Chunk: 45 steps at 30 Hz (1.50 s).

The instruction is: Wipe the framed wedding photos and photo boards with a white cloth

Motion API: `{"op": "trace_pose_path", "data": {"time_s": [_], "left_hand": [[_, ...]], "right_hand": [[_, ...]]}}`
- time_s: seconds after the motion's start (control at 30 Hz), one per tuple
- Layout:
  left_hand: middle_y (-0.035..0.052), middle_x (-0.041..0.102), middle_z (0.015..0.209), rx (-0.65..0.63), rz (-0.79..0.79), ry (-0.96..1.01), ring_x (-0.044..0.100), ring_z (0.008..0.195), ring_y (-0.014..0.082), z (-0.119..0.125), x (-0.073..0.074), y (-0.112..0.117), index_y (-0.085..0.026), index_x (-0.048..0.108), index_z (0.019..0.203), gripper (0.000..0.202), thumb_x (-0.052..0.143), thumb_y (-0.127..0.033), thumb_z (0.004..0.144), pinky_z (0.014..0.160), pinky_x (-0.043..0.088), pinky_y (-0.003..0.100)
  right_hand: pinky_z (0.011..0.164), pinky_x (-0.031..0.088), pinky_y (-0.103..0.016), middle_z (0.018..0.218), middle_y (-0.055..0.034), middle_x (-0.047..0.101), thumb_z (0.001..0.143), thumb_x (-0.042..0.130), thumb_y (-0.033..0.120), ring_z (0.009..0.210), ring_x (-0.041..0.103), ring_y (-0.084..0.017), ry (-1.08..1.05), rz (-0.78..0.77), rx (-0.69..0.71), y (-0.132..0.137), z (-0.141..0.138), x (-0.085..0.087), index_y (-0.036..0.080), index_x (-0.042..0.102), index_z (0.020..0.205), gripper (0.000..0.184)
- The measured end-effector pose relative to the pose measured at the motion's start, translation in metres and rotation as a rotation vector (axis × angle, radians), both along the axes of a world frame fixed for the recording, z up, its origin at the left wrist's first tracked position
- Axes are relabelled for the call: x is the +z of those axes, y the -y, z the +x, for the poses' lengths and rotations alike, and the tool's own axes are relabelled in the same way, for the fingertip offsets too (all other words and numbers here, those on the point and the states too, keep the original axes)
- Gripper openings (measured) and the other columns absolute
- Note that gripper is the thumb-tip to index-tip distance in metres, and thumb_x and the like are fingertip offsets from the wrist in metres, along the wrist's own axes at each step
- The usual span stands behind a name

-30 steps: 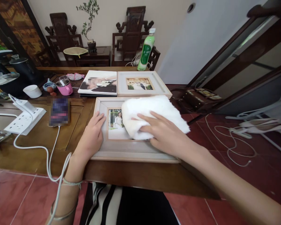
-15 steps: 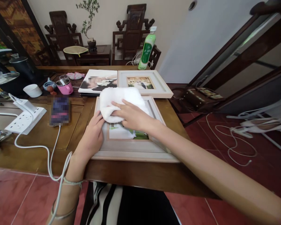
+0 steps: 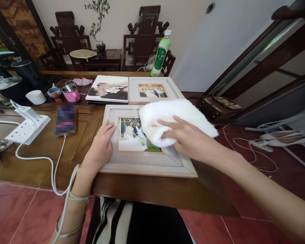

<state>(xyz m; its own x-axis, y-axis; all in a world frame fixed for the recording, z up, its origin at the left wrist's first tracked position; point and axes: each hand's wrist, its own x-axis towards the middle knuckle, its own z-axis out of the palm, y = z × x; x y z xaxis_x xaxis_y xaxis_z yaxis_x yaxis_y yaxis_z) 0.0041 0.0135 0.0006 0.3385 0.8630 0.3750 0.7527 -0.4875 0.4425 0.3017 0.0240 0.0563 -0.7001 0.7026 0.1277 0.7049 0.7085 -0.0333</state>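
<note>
A pale wooden photo frame (image 3: 142, 164) with a wedding picture lies flat at the near edge of the wooden table (image 3: 40, 152). My left hand (image 3: 100, 149) rests flat on the frame's left border, fingers stretched out, pinning it down. My right hand (image 3: 186, 139) presses a folded white towel (image 3: 175, 117) onto the right part of the frame, fingers spread over the cloth. The towel overhangs the frame's right side and hides that part of the picture.
Behind it lie a second framed photo (image 3: 154, 89) and a photo album (image 3: 109, 88). A green bottle (image 3: 160, 54), pink mug (image 3: 71, 94), white cup (image 3: 36, 97), phone (image 3: 64, 119) on a cable and a white power strip (image 3: 25, 126) stand on the table. Cables cross the red floor at right.
My right hand swept the towel from the frame's upper left corner back across to its right side, uncovering the picture. My left hand stayed on the left border.
</note>
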Motion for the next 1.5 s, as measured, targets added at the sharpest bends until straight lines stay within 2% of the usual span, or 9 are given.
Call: {"op": "trace_pose_path", "data": {"time_s": [0.13,0.2,0.3,0.4,0.53,0.67,0.8,1.2,1.5], "left_hand": [[0.0202,0.052,0.142,0.006,0.016,-0.012,0.035,0.143,0.0301,0.000,-0.002,0.000,-0.003,0.055,0.131,0.056,0.036,0.003,0.079,0.118,0.031,0.052],[0.0206,0.053,0.141,0.010,0.029,-0.017,0.035,0.142,0.0303,0.001,-0.002,0.000,-0.001,0.055,0.131,0.055,0.036,0.003,0.079,0.118,0.031,0.052],[0.0204,0.053,0.141,0.016,0.043,-0.032,0.036,0.142,0.0299,0.001,-0.002,0.000,0.000,0.055,0.130,0.055,0.035,0.004,0.079,0.118,0.032,0.051],[0.0207,0.053,0.141,0.014,0.043,-0.042,0.036,0.142,0.0299,0.001,-0.002,0.000,0.000,0.055,0.130,0.055,0.034,0.004,0.079,0.118,0.032,0.050],[0.0194,0.053,0.142,0.014,0.028,-0.037,0.035,0.142,0.0290,0.002,-0.001,0.000,-0.003,0.055,0.131,0.056,0.035,0.004,0.079,0.118,0.031,0.052],[0.0187,0.052,0.142,0.013,0.016,-0.031,0.035,0.143,0.0288,0.001,0.000,0.000,-0.005,0.055,0.131,0.056,0.035,0.003,0.079,0.118,0.031,0.052],[0.0178,0.052,0.142,0.010,0.016,-0.014,0.035,0.143,0.0289,0.000,-0.001,0.000,-0.007,0.055,0.132,0.057,0.037,0.003,0.079,0.118,0.031,0.052],[0.0178,0.052,0.142,0.010,0.005,0.000,0.034,0.143,0.0284,0.001,0.000,0.001,-0.007,0.055,0.132,0.056,0.036,0.002,0.080,0.118,0.031,0.052],[0.0197,0.051,0.143,-0.004,-0.002,-0.029,0.032,0.144,0.0292,0.000,0.001,0.003,-0.004,0.053,0.134,0.056,0.035,0.001,0.081,0.118,0.030,0.053]], "right_hand": [[0.082,0.056,-0.045,0.102,-0.0065,0.072,0.055,0.042,-0.006,0.103,0.066,-0.028,-0.037,-0.112,0.054,0.038,0.010,0.015,0.024,0.069,0.088,0.052],[0.068,0.058,-0.039,0.099,-0.0079,0.071,0.063,0.042,-0.005,0.092,0.069,-0.027,-0.109,-0.040,0.018,0.042,0.014,0.021,0.023,0.068,0.094,0.050],[0.087,0.057,-0.047,0.127,-0.0109,0.065,0.076,0.041,-0.004,0.117,0.061,-0.032,-0.217,0.258,-0.050,0.023,0.017,0.022,0.022,0.067,0.102,0.045],[0.111,0.039,-0.054,0.144,-0.0068,0.053,0.080,0.042,-0.005,0.137,0.041,-0.032,-0.240,0.425,-0.048,-0.011,0.012,0.012,0.023,0.068,0.099,0.043],[0.111,0.038,-0.056,0.143,-0.0142,0.052,0.071,0.049,-0.007,0.136,0.043,-0.033,-0.113,0.291,-0.005,-0.045,-0.005,-0.011,0.016,0.068,0.106,0.046],[0.107,0.042,-0.054,0.140,-0.0146,0.056,0.065,0.048,-0.007,0.132,0.048,-0.031,-0.060,0.185,-0.074,-0.047,-0.020,-0.022,0.016,0.065,0.117,0.059],[0.103,0.045,-0.053,0.136,-0.0214,0.057,0.069,0.045,-0.005,0.126,0.053,-0.032,-0.015,0.161,-0.092,-0.029,-0.024,-0.018,0.010,0.065,0.115,0.052],[0.064,0.053,-0.034,0.086,-0.0135,0.068,0.060,0.039,-0.005,0.080,0.067,-0.027,-0.010,0.128,-0.074,0.065,-0.027,0.009,0.015,0.069,0.095,0.050],[0.069,0.052,-0.036,0.098,-0.0130,0.069,0.069,0.043,0.002,0.094,0.064,-0.029,0.044,0.125,-0.236,0.005,-0.027,-0.004,0.017,0.065,0.112,0.050]]}}
